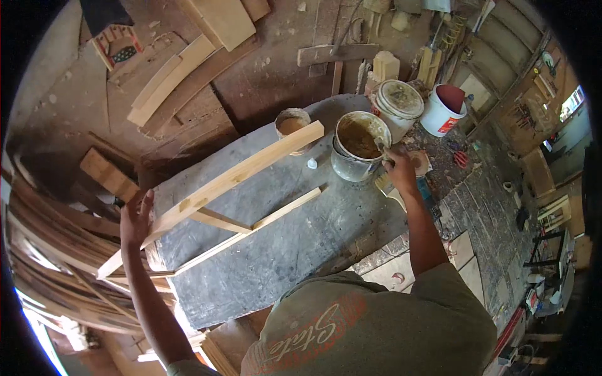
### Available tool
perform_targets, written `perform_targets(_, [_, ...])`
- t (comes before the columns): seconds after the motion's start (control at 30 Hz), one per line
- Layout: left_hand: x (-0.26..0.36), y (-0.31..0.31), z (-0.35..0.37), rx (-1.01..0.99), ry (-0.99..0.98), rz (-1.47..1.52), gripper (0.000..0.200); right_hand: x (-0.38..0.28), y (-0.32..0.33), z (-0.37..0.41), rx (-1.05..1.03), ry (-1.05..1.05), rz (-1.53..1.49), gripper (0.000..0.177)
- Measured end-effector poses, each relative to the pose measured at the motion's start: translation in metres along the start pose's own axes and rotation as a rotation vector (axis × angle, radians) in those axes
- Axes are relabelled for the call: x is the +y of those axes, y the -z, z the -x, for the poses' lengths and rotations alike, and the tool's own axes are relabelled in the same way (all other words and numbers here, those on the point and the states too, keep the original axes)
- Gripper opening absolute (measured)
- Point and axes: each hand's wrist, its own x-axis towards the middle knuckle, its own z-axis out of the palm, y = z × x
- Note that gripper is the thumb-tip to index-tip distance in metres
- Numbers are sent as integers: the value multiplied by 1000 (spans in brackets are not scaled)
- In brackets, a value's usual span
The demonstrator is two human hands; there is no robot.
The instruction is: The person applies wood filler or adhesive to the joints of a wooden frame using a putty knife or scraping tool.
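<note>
A wooden frame of pale strips, its thick beam [238, 175] raised at a slant, rests over the dark grey tabletop [276, 269]. My left hand [136, 219] is at the beam's lower left part, fingers partly spread; whether it grips the wood is unclear. At the right rim of an open bucket [354, 168] with brown paste [360, 138] inside, my right hand [400, 168] is closed, and what it holds is too small to make out. Just left of that bucket stands a smaller tub [292, 125] of light brown material, partly behind the beam's end.
Behind the open bucket stand a lidded bucket [400, 100] and a white bucket [443, 111] with a red label. Red-handled scissors [461, 159] lie at the right. Long wood strips [69, 250] are stacked at the left. A small white object [311, 163] sits near the tub.
</note>
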Motion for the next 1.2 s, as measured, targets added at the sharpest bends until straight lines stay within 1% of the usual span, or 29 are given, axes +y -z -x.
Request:
perform_targets(0.03, [3,0,1,17,-44,-10,51,3,0,3,-29,-10,101,43])
perform_targets(0.13, [14,-3,3,53,-9,34,46,-3,11,9,-113,-70,97,42])
perform_targets(0.23, [4,-2,-4,18,19,-15,43,-16,27,21,-130,-82,109,42])
perform_targets(0.33, [2,-3,-5,33,-8,22,45,-8,32,29,-166,-68,138,40])
perform_targets(0.43, [5,-2,-3,44,-65,-24,46,-15,51,34,-141,-39,187,39])
perform_targets(0.53, [6,-3,-2,58,-77,-20,47,-48,87,21,-166,-90,46,37])
perform_targets(0.57, [4,-3,-2,53,-56,-31,47,-44,89,14,-191,12,92,35])
perform_targets(0.67, [3,-2,-3,32,-4,-54,48,-52,86,-8,-323,113,150,32])
perform_targets(0.77, [17,2,-1,7,18,-64,49,-47,73,-33,-497,182,395,27])
perform_targets(0.87, [14,1,-1,9,18,-66,48,-48,72,-61,-562,344,661,23])
perform_targets(0.97, [3,-2,-2,30,14,-54,45,-38,55,-95,-705,267,826,22])
perform_targets(1.07, [1,-4,-3,33,36,-36,41,-50,60,-114,-684,250,675,21])
perform_targets(1.1, [1,-4,-3,36,58,-35,40,-50,55,-124,-773,229,666,26])
perform_targets(1.2, [0,-4,-6,9,105,-88,38,-40,28,-134,-632,173,397,25])
